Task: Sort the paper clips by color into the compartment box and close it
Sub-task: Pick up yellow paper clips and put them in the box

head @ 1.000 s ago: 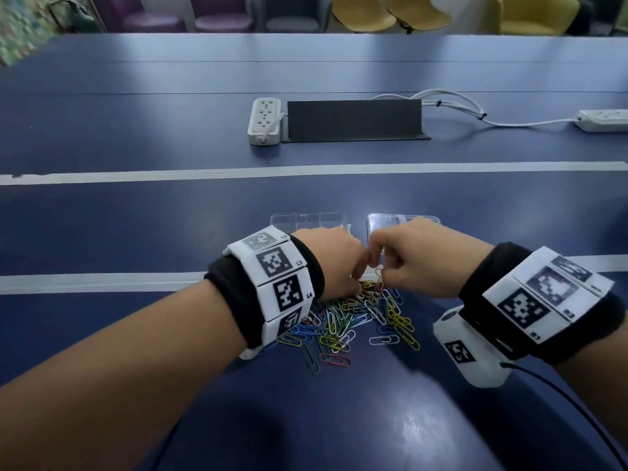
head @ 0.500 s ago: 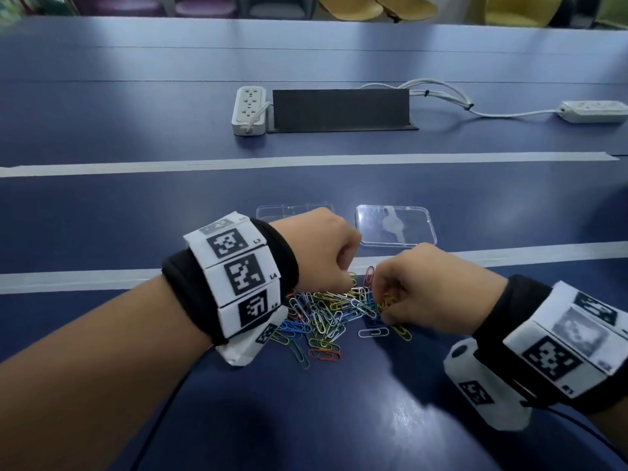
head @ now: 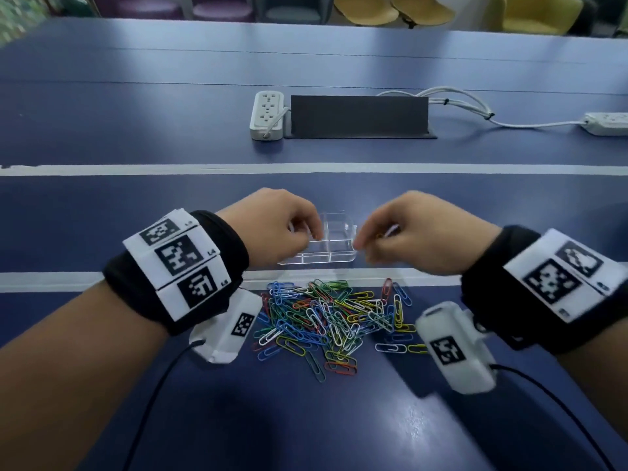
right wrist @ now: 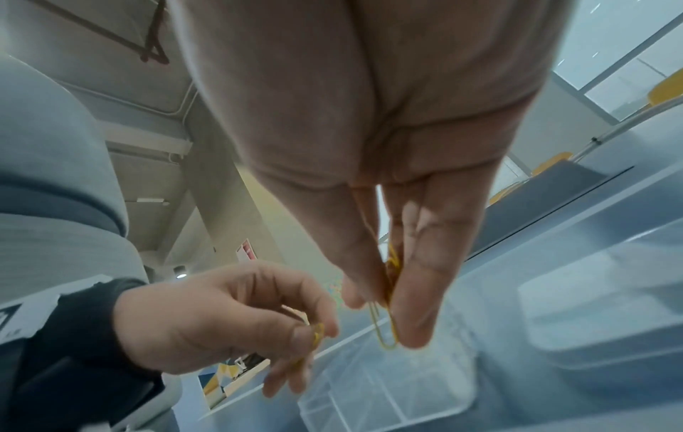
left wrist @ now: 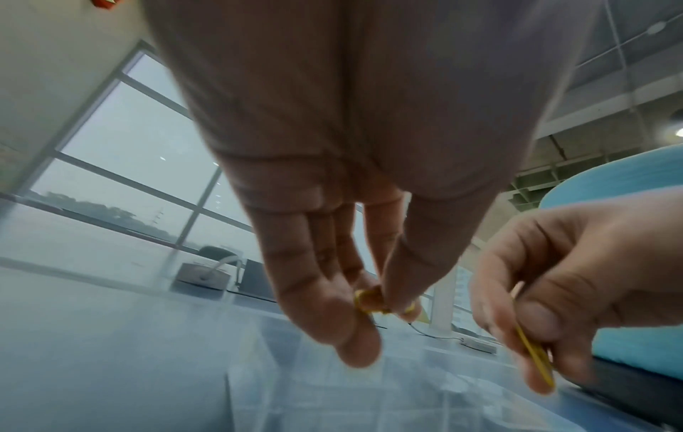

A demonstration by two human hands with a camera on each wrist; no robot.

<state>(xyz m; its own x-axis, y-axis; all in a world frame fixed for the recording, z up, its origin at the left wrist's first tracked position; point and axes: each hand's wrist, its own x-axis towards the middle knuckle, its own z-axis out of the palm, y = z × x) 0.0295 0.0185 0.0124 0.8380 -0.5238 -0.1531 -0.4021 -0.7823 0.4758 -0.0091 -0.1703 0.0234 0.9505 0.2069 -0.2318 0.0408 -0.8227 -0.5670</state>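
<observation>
Head view: blue desk (head: pixel 136 130) carries the clip pile (head: pixel 326 317) near the clear box (head: pixel 326 246), beneath your hands. Left wrist: your left hand (left wrist: pixel 351 277) pinches a yellow clip (left wrist: pixel 364 301). Right wrist: your right hand (right wrist: pixel 388 263) pinches yellow clips (right wrist: pixel 386 327) above the box.

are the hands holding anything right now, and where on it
Yes. The left hand pinches a yellow paper clip between thumb and fingers, mostly hidden. The right hand pinches yellow clips by their upper ends; the lower loop hangs free.

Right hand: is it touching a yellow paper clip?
Touching. The right wrist view shows the right hand pinching a yellow paper clip between its fingertips.
</observation>
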